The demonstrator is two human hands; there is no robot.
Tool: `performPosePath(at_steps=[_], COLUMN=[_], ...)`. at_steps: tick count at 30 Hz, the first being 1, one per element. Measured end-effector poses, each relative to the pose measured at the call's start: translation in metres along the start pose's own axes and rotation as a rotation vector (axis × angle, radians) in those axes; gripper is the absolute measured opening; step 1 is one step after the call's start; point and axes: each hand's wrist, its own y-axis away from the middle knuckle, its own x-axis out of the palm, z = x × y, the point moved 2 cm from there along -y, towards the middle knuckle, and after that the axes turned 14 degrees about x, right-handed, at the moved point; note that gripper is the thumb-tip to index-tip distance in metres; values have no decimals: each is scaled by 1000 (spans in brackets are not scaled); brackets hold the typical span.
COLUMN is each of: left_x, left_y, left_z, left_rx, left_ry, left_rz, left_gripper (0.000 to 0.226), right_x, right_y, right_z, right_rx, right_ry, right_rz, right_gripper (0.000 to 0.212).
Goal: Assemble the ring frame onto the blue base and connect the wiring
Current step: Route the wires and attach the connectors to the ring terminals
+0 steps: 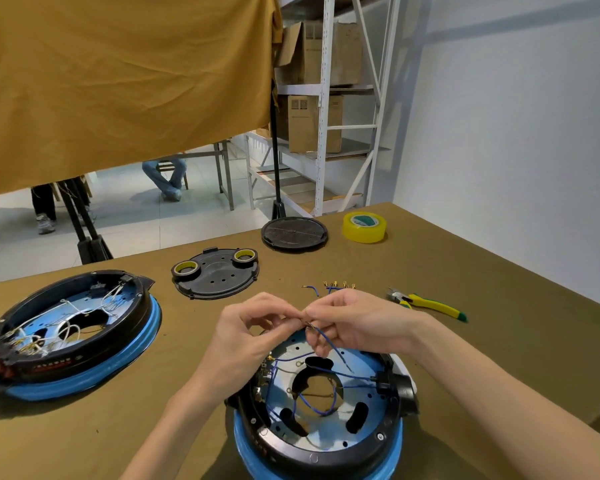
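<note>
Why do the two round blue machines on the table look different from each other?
The far assembly on the left has white wires inside; the near assembly has blue wires. Nobody touches the far one, while above the near one the left hand and right hand pinch a blue wire. The far one shows whole; the near one is cut off by the picture's bottom edge. Both have a black ring frame on a blue base.

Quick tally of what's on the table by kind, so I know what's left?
Blue base assemblies with ring frames: 2
Black cover plates: 2
Tape rolls: 3
Cutters: 1
Loose bunch of wires with terminals: 1
Total: 9
</note>
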Motion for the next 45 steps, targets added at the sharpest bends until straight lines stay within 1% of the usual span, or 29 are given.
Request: performPosePath(at_steps=[4,7,9,11,12,15,17,21,24,27,31,33,35,37,39,42,45], left_x=[-2,-5,-4,-1,1,4,3,3,2,0,-4,-5,-7,-11,-15,-20,-20], left_y=[0,0,1,2,2,2,3,3,3,2,4,4,4,4,5,9,14], left_z=[-1,-1,-3,-6,-7,-8,-8,-9,-8,-9,-9,-9,-6,-2,4,17,29], left_rx=[-11,-82,-172,-235,-257,-284,-277,-259,-256,-227,-143,-134,-162,-204,-238,-280,-330], left_ry=[-8,-10,40,83,96,106,89,69,67,68,3,-26,-35,-60,-139,-309,-377], left_rz=[-12,-33,14,74,83,34,8,10,14,36,65,87,101,139,203,259,294], left_gripper=[14,14,11,19,20,5,5,8,9,10,13,12,14,17,19,19,21], right_x=[6,8,10,11,12,14,15,16,18,19,19,18,16,15,14,15,18], right_y=[-1,2,2,1,0,-2,-2,-1,0,1,5,5,3,1,-2,-11,-22], right_z=[-2,-3,-4,-4,-5,-6,-7,-9,-10,-10,-11,-12,-13,-14,-13,-14,-13], right_rx=[2,-37,-95,-165,-198,-247,-242,-230,-235,-170,-50,-25,-33,-60,-74,-11,79], right_ry=[-78,-86,-60,-34,-27,-36,-67,-87,-111,-210,-196,-143,0,139,277,416,472], right_rz=[-108,-185,-270,-358,-393,-461,-447,-375,-316,-223,-114,-144,-285,-417,-493,-527,-514], right_gripper=[24,14,12,11,10,10,11,11,18,25,4,11,16,13,9,8,8])
